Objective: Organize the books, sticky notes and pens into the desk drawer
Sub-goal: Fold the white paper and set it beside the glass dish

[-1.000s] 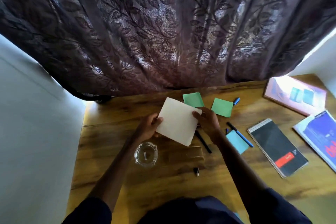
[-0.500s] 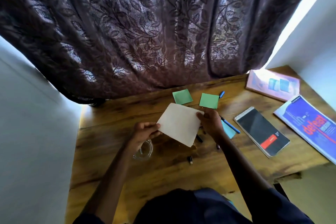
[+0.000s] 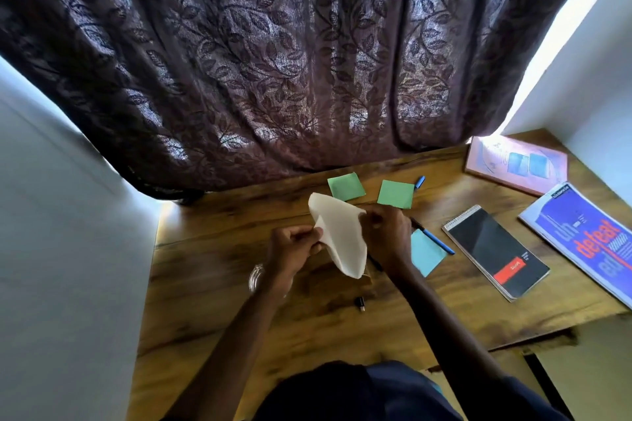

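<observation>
A dark leaf-patterned curtain (image 3: pixel 307 61) hangs behind the desk (image 3: pixel 212 311), which bears a glass dish (image 3: pixel 253 280)

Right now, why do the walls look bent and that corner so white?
Head view: the wide-angle lens bows the curtain and left wall; daylight slipping past the curtain glares white on the pink book; the white paper looks slightly motion-blurred.

surface (image 3: pixel 219 284): wood, grained, slight sheen
curtain (image 3: pixel 273 61): cloth, woven leaf pattern
sheet (image 3: pixel 342 236): matt paper, limp
notepad (image 3: pixel 492 249): black matt cover
magazine (image 3: pixel 588 239): glossy paper
</observation>
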`<move>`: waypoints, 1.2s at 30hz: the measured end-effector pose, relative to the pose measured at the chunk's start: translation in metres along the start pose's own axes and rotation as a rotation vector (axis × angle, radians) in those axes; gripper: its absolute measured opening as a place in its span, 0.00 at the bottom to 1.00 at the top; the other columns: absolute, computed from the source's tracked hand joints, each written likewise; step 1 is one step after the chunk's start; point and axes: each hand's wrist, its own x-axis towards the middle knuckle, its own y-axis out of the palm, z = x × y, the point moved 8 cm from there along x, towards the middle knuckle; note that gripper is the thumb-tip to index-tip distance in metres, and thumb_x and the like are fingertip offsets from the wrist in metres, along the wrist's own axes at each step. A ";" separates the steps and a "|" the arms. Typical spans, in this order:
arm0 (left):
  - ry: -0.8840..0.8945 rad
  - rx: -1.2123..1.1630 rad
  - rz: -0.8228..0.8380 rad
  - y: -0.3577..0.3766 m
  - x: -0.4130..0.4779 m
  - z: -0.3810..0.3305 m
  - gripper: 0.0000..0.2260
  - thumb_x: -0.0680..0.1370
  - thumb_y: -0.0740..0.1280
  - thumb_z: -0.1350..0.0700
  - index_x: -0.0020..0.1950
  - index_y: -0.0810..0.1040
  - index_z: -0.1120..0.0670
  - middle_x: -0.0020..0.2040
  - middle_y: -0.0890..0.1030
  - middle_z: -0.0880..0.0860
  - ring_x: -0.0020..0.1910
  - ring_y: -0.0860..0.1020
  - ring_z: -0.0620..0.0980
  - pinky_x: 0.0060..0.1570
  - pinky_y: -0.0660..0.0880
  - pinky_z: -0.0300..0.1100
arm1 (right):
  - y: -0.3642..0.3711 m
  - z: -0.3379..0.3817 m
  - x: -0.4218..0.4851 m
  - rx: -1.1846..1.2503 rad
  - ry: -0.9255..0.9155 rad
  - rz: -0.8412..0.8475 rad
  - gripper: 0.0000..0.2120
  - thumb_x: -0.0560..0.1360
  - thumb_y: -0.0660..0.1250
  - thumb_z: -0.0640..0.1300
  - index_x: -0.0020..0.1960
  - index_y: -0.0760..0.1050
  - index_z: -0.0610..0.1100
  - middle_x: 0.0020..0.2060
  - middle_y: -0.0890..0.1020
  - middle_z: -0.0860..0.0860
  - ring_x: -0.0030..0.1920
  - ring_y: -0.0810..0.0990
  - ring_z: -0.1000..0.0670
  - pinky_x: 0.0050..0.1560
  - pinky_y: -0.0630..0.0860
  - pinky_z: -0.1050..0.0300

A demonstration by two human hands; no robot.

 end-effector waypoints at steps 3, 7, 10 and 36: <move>0.028 -0.010 0.015 0.011 -0.006 -0.006 0.11 0.73 0.77 0.59 0.54 0.84 0.59 0.45 0.87 0.55 0.42 0.87 0.50 0.43 0.83 0.42 | 0.009 0.024 -0.013 0.007 -0.125 0.035 0.07 0.74 0.72 0.43 0.51 0.85 0.45 0.47 0.87 0.52 0.37 0.80 0.60 0.28 0.66 0.77; 0.044 -0.063 0.021 0.019 -0.013 -0.016 0.06 0.73 0.77 0.58 0.48 0.85 0.53 0.42 0.88 0.52 0.39 0.86 0.47 0.38 0.80 0.36 | 0.012 0.047 -0.022 0.088 -0.259 0.083 0.05 0.75 0.73 0.47 0.49 0.85 0.48 0.48 0.87 0.54 0.41 0.82 0.63 0.32 0.70 0.77; 0.026 -0.089 0.028 0.017 -0.013 -0.019 0.06 0.72 0.78 0.58 0.47 0.85 0.52 0.42 0.88 0.51 0.40 0.86 0.47 0.38 0.80 0.36 | 0.013 0.051 -0.019 0.089 -0.306 0.079 0.05 0.75 0.73 0.47 0.50 0.85 0.47 0.50 0.87 0.53 0.43 0.83 0.61 0.36 0.76 0.72; 0.003 -0.167 0.071 0.007 -0.001 -0.015 0.07 0.77 0.73 0.58 0.53 0.85 0.59 0.48 0.87 0.56 0.48 0.87 0.54 0.49 0.83 0.48 | 0.029 0.053 -0.019 0.018 -0.416 0.140 0.12 0.73 0.76 0.48 0.55 0.85 0.45 0.52 0.86 0.51 0.46 0.85 0.56 0.39 0.78 0.68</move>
